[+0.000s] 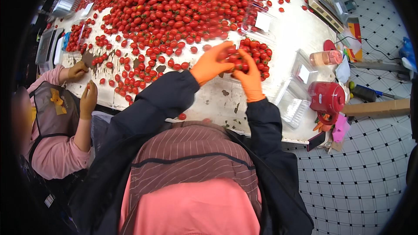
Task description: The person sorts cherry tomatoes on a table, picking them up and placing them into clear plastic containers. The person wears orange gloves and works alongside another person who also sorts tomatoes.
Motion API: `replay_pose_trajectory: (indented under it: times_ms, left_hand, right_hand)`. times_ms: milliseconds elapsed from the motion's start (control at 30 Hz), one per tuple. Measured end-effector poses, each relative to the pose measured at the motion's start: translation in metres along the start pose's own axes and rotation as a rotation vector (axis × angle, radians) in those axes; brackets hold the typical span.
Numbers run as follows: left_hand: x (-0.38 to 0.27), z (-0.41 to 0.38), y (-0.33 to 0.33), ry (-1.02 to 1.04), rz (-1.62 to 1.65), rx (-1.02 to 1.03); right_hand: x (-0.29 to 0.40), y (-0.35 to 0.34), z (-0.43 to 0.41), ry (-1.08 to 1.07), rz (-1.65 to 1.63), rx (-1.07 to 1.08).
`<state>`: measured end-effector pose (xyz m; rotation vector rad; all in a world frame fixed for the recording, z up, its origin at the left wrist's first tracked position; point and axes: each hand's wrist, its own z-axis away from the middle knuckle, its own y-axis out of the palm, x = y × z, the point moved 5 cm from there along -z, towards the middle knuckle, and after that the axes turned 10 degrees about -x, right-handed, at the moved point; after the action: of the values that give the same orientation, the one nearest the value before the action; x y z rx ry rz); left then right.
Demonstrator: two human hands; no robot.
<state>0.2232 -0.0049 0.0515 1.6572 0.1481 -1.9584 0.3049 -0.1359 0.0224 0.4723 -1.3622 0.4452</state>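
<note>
My left hand (210,63), in an orange glove, curls its fingers and thumb around a few cherry tomatoes (224,56). From the right, my right hand (250,80), gloved in orange too, closes its fingertips on more of them. Both hands meet at the left side of a clear plastic clamshell filled with cherry tomatoes (256,52), and they cover part of it. Its transparent lid (251,34), bearing a white label (263,22), is folded back on the far side. A large heap of cherry tomatoes (176,6) spreads across the white table (209,101) beyond.
At left, a co-worker's gloved hands (87,99) work near loose tomatoes (130,85) and a filled box (77,37). To my right stand an open clear clamshell (294,101), a red kettle (326,97) and a cup (326,57). A phone (316,141) overhangs the table edge.
</note>
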Motion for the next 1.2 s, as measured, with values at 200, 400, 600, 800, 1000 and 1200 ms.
replay_pose_trajectory:
  times_ms: [200,400,600,800,1000,1200]
  left_hand:
    - [-0.003,-0.038,0.058,-0.123,-0.092,0.136]
    - [-0.012,-0.030,-0.054,0.254,-0.397,-0.114]
    - [0.016,0.026,-0.183,0.359,-1.568,-0.598]
    - [0.053,0.069,-0.171,0.314,-1.577,-0.416]
    - [0.055,0.099,-0.148,0.429,-1.553,-0.188]
    - [0.050,0.109,-0.158,0.451,-1.422,-0.198]
  right_hand:
    - [0.027,-0.074,-0.023,-0.237,0.567,-0.143]
    - [0.043,-0.087,-0.015,-0.271,0.521,-0.298]
    - [0.020,0.032,-0.003,-0.499,0.616,-0.031]
    - [-0.037,0.122,-0.044,-0.591,0.945,0.014]
    - [-0.067,0.166,-0.012,-0.748,1.043,0.223]
    - [-0.052,0.145,0.062,-0.782,0.915,0.521]
